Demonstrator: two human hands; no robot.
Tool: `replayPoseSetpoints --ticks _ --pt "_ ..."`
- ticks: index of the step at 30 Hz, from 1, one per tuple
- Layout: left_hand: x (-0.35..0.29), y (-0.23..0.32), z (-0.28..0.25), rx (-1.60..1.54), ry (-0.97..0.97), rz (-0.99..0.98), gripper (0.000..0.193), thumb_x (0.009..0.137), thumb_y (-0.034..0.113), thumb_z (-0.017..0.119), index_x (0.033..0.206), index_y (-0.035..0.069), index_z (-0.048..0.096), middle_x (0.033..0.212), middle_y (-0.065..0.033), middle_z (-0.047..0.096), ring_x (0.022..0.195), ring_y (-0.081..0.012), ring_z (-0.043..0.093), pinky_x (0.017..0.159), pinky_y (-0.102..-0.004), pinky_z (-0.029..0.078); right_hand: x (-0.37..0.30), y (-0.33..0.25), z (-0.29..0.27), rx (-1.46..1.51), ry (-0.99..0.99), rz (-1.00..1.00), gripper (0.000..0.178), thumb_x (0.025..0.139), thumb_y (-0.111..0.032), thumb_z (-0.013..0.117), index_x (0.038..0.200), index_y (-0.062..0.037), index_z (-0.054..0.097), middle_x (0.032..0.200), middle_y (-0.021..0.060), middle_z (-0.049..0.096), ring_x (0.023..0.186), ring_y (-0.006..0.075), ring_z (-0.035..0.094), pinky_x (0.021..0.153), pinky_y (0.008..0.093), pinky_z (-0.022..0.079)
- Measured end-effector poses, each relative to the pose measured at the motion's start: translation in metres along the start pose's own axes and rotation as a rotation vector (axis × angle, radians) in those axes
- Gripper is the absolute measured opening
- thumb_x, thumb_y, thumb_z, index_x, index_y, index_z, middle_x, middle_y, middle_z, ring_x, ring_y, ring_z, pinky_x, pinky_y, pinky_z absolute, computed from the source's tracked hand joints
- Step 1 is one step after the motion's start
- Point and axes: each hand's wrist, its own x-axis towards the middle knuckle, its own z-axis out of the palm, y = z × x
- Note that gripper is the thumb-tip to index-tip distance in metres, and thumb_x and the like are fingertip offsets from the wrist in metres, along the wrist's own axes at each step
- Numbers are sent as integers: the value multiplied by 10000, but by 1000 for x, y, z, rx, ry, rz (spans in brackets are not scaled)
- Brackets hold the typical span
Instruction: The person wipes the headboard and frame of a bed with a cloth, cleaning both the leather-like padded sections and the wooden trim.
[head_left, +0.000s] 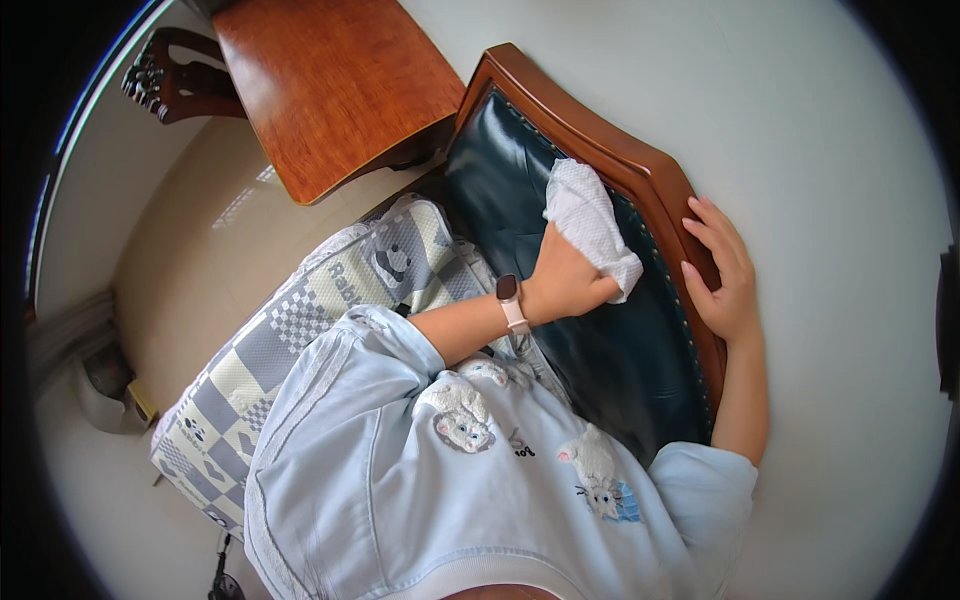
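Note:
My left hand (572, 275), with a watch on its wrist, is closed on a white textured cloth (585, 200). It presses the cloth against the dark teal leather backrest (500, 150), close to the upper part of its studded wooden frame (600, 135). Part of the cloth is hidden under the hand and fingers. On the right side, my right hand (725, 280) rests against the outer edge of the frame, fingers stretched and spread, holding nothing.
A checked grey and cream mat (290, 350) covers the seat below the backrest. A glossy brown wooden table (345, 85) stands at the upper left, beside the frame's corner. Behind it is a carved wooden chair (190, 75). A pale wall (840, 250) runs along the right.

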Motion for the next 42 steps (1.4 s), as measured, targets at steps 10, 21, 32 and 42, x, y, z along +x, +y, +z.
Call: replayPoseSetpoints --ticks 10,21,32,42 --pt "21 -144 -9 73 410 -280 337 701 316 596 876 28 604 904 -176 595 906 -378 531 840 -415 394 5 -13 7 8 18 113 339 729 7 538 1067 -3 559 1200 158 533 1164 314 469 992 382 340" --pt "-142 -422 53 -348 -151 -994 530 914 378 237 1281 16 357 1334 -286 313 1218 -414 321 1018 -401 266 -12 4 12 -31 51 214 407 822 -196 486 1165 23 476 1228 207 481 1233 361 375 1048 450 235" --pt "-137 -487 92 -557 255 -914 425 846 263 460 1147 -36 488 1130 -198 552 1101 -336 480 911 -353 367 0 -4 12 -216 -72 275 536 808 -263 494 1260 8 395 1309 191 358 1277 355 297 1063 450 198" --pt "-61 -411 46 -352 -68 -747 482 843 379 354 940 -28 594 1016 -248 589 957 -390 539 834 -428 407 -1 -4 11 -182 -56 300 546 792 -266 506 1260 -4 402 1315 188 352 1278 358 297 1063 452 201"
